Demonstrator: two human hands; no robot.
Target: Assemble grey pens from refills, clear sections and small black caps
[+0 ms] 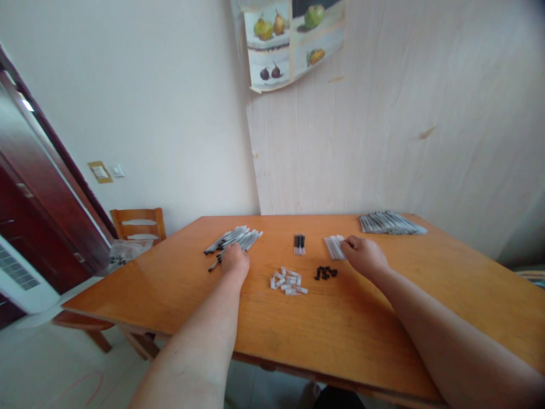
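My left hand (pixel 235 261) reaches to the near edge of a heap of slim whitish pen bodies with black ends (pixel 240 236). It looks curled, and its back hides most of the fingers. One black end pokes out to its left. My right hand (pixel 365 254) is closed at the right side of a row of white, translucent tubes (pixel 334 247); what its fingertips grip is hidden. Between the hands lies a small row of dark refills with pale pinkish ends (pixel 299 244). Nearer to me are loose clear caps (pixel 289 281) and small black plugs (pixel 326 272).
A larger bundle of grey pen-like sticks (pixel 390 222) lies at the back right of the wooden table (pixel 281 335). A wooden chair (pixel 138 222) with a plastic bag (pixel 128 250) stands to the left. Behind the table rises a wall with fruit pictures (pixel 293 42).
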